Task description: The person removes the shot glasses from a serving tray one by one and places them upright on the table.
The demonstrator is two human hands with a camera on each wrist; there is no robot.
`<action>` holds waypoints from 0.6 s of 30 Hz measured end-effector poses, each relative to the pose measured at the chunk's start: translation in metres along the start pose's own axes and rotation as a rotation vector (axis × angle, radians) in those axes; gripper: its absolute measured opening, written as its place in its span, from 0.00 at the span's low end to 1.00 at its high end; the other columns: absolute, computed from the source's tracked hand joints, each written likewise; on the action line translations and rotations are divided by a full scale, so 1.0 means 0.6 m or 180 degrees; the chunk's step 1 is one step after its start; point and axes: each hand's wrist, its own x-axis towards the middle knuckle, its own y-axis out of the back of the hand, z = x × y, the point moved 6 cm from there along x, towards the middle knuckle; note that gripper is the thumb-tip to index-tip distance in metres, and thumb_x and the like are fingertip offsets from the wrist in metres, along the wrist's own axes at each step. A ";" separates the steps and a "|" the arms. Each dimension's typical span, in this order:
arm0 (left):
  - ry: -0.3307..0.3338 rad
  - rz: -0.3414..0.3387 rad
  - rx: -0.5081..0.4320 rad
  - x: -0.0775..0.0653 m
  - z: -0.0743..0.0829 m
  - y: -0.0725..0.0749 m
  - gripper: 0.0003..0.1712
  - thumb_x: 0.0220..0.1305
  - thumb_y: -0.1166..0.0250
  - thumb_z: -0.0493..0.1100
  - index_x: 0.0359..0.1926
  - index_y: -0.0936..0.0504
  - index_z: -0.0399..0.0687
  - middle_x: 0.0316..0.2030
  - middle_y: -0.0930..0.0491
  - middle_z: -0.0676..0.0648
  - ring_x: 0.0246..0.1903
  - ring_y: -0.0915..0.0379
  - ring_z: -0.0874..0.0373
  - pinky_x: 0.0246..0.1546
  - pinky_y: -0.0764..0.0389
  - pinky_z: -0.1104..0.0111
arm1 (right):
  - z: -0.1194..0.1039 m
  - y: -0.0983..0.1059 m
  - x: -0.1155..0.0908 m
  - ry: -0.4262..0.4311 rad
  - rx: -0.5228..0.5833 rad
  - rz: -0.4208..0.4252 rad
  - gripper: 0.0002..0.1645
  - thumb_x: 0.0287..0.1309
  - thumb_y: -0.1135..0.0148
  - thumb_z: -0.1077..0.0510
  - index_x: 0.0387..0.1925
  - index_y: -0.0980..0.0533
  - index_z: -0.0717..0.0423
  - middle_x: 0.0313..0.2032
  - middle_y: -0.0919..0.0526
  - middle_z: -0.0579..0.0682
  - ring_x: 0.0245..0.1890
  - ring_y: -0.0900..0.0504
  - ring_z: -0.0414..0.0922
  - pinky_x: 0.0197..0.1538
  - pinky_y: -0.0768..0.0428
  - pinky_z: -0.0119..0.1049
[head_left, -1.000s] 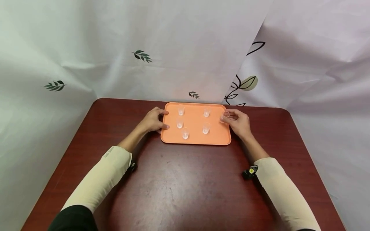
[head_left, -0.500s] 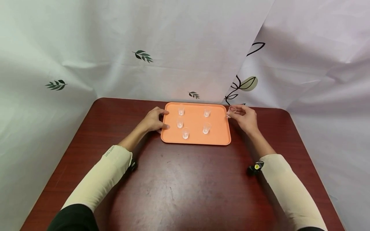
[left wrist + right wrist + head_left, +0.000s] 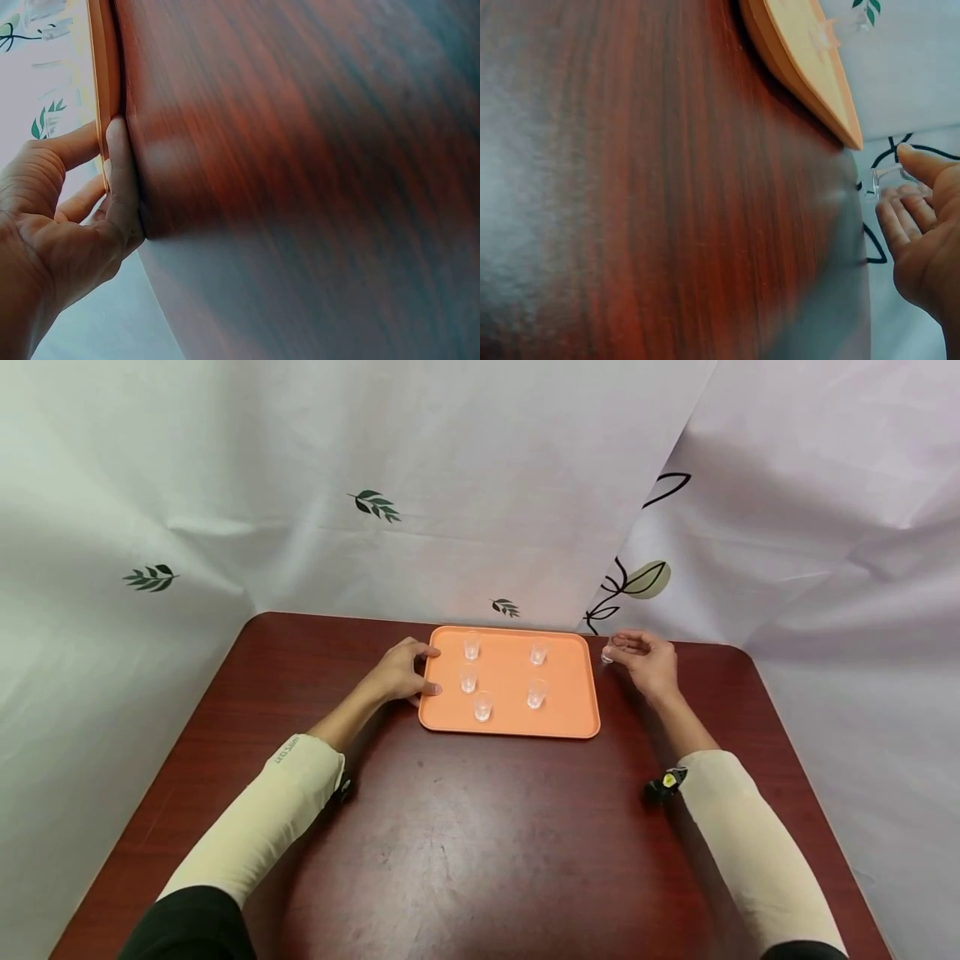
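Note:
An orange tray lies near the table's back edge with several small clear cups on it, among them one front cup and a back right cup. My left hand grips the tray's left rim, fingers and thumb on either side of it; the left wrist view shows the tray's edge between them. Just off the tray's right side, my right hand holds another clear cup between thumb and fingers. That cup appears in the right wrist view beside the tray's corner, partly covered by the fingers.
The dark red wooden table spreads out in front of the tray. A pale cloth with leaf prints hangs right behind the table's back edge and along both sides. A black wrist device sits under the right sleeve's cuff.
My right hand has carried its cup rightward, off the tray, past the rim, and down beside the tray. The left hand and the tray with the other cups stay put.

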 end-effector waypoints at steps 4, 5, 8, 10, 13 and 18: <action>0.0010 0.0005 0.0017 0.002 0.001 -0.001 0.43 0.63 0.16 0.33 0.77 0.22 0.37 0.69 0.30 0.34 0.38 0.16 0.44 0.24 0.05 0.62 | 0.007 0.005 0.008 -0.0065 -0.0102 0.0021 0.30 0.66 0.18 0.62 0.66 0.16 0.70 0.43 0.09 0.36 0.41 0.14 0.21 0.45 0.15 0.12; 0.0019 0.0008 0.0016 0.001 0.001 0.000 0.43 0.62 0.16 0.33 0.77 0.22 0.37 0.69 0.30 0.34 0.38 0.17 0.44 0.24 0.05 0.62 | 0.008 0.005 0.010 -0.0075 -0.0120 0.0024 0.30 0.67 0.18 0.62 0.66 0.16 0.70 0.44 0.09 0.38 0.41 0.14 0.21 0.45 0.15 0.12; 0.0038 -0.0002 0.0004 0.000 -0.001 0.000 0.43 0.62 0.16 0.32 0.77 0.22 0.37 0.68 0.30 0.34 0.38 0.17 0.44 0.24 0.05 0.62 | 0.011 0.003 0.014 -0.0096 -0.0163 0.0051 0.29 0.68 0.19 0.62 0.66 0.16 0.69 0.46 0.09 0.42 0.40 0.15 0.21 0.46 0.15 0.13; 0.0042 -0.0005 0.0000 0.000 -0.001 0.001 0.44 0.62 0.16 0.32 0.77 0.22 0.36 0.69 0.30 0.34 0.38 0.17 0.45 0.24 0.05 0.62 | 0.013 0.002 0.016 -0.0116 -0.0170 0.0086 0.29 0.68 0.19 0.62 0.66 0.16 0.69 0.46 0.10 0.41 0.40 0.15 0.21 0.46 0.15 0.13; 0.0041 -0.0009 -0.0012 0.000 0.000 0.001 0.44 0.62 0.16 0.32 0.77 0.22 0.36 0.69 0.30 0.34 0.36 0.17 0.46 0.24 0.05 0.61 | 0.016 0.000 0.019 -0.0151 -0.0206 0.0150 0.28 0.67 0.18 0.61 0.65 0.15 0.68 0.44 0.11 0.37 0.41 0.16 0.22 0.46 0.16 0.13; 0.0044 -0.0019 -0.0035 0.001 0.002 -0.001 0.44 0.62 0.16 0.32 0.77 0.22 0.36 0.70 0.31 0.34 0.33 0.16 0.48 0.24 0.05 0.61 | 0.019 -0.003 0.026 -0.0180 -0.0199 0.0215 0.28 0.67 0.18 0.61 0.64 0.15 0.68 0.40 0.14 0.31 0.42 0.17 0.23 0.46 0.17 0.14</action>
